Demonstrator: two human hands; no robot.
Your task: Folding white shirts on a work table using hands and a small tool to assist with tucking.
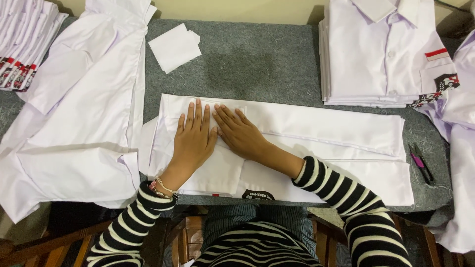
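1. A white shirt lies partly folded on the grey table, stretched left to right along the near edge, so both hands reach it without leaning.
2. The left hand lies open and flat, palm down, on the shirt's left part. It grips nothing; its weight pins the fold.
3. The right hand lies open and flat just beside it, thumbs almost touching, pressing the same fold.
4. Snips rest at the right, near the shirt.
5. Loose shirts lie left, within reach.
6. A folded stack sits far right; a white card lies far left of centre.
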